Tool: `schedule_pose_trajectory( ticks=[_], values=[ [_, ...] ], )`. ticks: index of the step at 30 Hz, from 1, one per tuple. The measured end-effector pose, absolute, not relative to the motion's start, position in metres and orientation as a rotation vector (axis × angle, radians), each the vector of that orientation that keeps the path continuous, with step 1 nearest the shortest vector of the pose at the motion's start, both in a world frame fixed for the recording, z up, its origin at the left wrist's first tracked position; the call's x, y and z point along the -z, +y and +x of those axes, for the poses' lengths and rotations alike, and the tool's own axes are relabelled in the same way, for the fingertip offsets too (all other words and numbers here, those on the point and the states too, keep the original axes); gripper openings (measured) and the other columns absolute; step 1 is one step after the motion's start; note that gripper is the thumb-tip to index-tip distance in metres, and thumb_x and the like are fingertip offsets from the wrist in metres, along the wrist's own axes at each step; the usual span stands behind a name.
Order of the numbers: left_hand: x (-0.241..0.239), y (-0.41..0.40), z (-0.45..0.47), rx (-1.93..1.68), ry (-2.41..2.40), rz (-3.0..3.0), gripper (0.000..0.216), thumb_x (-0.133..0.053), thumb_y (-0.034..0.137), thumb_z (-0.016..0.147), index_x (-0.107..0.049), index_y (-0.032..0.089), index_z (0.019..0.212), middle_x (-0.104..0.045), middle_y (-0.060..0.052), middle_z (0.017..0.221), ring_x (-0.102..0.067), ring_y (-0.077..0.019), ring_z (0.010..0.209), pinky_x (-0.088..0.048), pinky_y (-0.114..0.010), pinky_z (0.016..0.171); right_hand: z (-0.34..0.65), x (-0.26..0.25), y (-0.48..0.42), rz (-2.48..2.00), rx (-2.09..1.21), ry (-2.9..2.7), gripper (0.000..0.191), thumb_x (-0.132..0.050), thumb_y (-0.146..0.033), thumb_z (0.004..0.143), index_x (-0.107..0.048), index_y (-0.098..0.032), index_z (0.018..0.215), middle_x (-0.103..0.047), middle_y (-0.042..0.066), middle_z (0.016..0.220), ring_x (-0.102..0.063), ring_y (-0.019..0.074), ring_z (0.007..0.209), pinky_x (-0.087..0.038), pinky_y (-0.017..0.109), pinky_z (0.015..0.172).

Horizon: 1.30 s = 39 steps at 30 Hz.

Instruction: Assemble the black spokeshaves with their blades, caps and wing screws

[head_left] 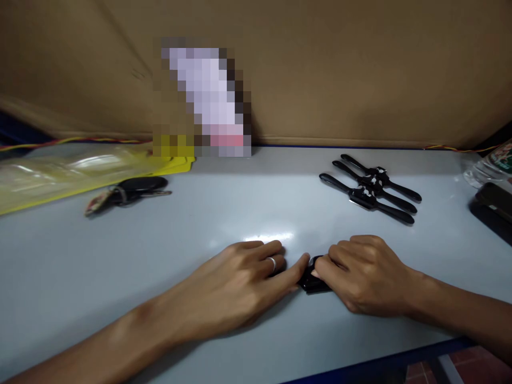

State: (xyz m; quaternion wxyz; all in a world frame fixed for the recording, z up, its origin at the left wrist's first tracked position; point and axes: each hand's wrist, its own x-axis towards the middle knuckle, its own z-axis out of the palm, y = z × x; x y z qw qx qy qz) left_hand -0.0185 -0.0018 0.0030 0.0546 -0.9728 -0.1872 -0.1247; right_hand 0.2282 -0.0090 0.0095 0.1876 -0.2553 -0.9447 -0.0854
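Note:
A black spokeshave lies low over the table near its front, mostly covered by my hands. My left hand, with a ring on one finger, is curled over its left side, the thumb pressing at the body's edge. On the right side, my right hand is closed around it, thumb and fingers bent against the body. Both handles are hidden under the hands. Farther back to the right, three similar black spokeshaves lie side by side at a slant, a blade edge showing on the nearest.
A bunch of keys lies at the left beside clear plastic packaging with yellow edging. At the right edge are a black phone-like object and a plastic bottle. A brown cardboard wall closes off the back.

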Motion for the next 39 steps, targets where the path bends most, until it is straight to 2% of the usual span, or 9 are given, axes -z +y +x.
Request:
schedule_pose_trajectory(
  ticks=[8,12,17,21,28,32,39],
  values=[
    [-0.003,-0.002,-0.019,0.4,-0.574,-2.974,0.026,-0.043,0.017,0.104,-0.055,0.007,0.126,-0.061,-0.001,0.067,-0.057,-0.0201,0.065,-0.042,-0.033,0.054,0.23,-0.009,-0.009,-0.726,0.211,-2.657,0.025,-0.046,-0.009,0.094,-0.062,-0.02,0.078,-0.054,-0.002,0.059,-0.04,0.0154,0.048,-0.026,0.033,0.049],
    [-0.003,-0.002,-0.019,0.43,-0.58,-2.943,0.028,-0.04,0.019,0.106,-0.056,0.006,0.124,-0.061,-0.001,0.067,-0.059,-0.0204,0.064,-0.043,-0.033,0.052,0.228,-0.011,-0.009,-0.824,0.201,-2.64,0.027,-0.049,-0.022,0.101,-0.063,-0.019,0.079,-0.057,-0.003,0.059,-0.047,0.0143,0.049,-0.026,0.032,0.051],
    [-0.002,-0.009,-0.011,0.47,-0.656,-2.833,0.028,-0.038,0.018,0.106,-0.057,0.003,0.119,-0.063,-0.003,0.068,-0.061,-0.0207,0.062,-0.046,-0.035,0.052,0.22,-0.012,-0.012,-1.061,0.23,-2.557,0.039,-0.048,-0.037,0.105,-0.063,-0.017,0.074,-0.06,-0.001,0.057,-0.054,0.0148,0.048,-0.026,0.032,0.051],
    [-0.001,-0.021,-0.004,0.45,-0.724,-2.798,0.022,-0.04,0.013,0.103,-0.058,0.005,0.112,-0.061,-0.001,0.063,-0.059,-0.0205,0.057,-0.046,-0.035,0.05,0.212,-0.016,-0.018,-1.192,0.138,-2.54,0.034,-0.051,-0.031,0.101,-0.063,-0.017,0.072,-0.062,0.0,0.055,-0.056,0.0156,0.046,-0.022,0.032,0.051],
    [0.001,-0.03,0.001,0.428,-0.764,-2.728,0.027,-0.046,0.013,0.097,-0.056,-0.001,0.119,-0.063,-0.002,0.064,-0.064,-0.0216,0.059,-0.047,-0.035,0.049,0.203,-0.032,-0.022,-1.705,-0.001,-2.671,0.028,-0.054,-0.035,0.096,-0.065,-0.018,0.077,-0.072,0.005,0.062,-0.065,0.0223,0.051,-0.014,0.032,0.052],
    [0.001,-0.034,0.003,0.407,-0.778,-2.695,0.03,-0.049,0.011,0.092,-0.056,-0.002,0.118,-0.064,-0.003,0.064,-0.063,-0.0215,0.058,-0.048,-0.034,0.049,0.2,-0.035,-0.022,-1.771,-0.028,-2.722,0.027,-0.05,-0.033,0.097,-0.064,-0.017,0.081,-0.072,0.006,0.063,-0.066,0.0223,0.053,-0.013,0.032,0.052],
    [0.001,-0.037,0.006,0.397,-0.795,-2.678,0.033,-0.042,0.005,0.089,-0.057,-0.001,0.118,-0.066,-0.004,0.065,-0.063,-0.0208,0.058,-0.048,-0.034,0.051,0.201,-0.032,-0.023,-1.662,-0.06,-2.711,0.019,-0.047,-0.026,0.094,-0.06,-0.017,0.082,-0.068,0.004,0.06,-0.06,0.0201,0.048,-0.014,0.032,0.05]
  ],
)
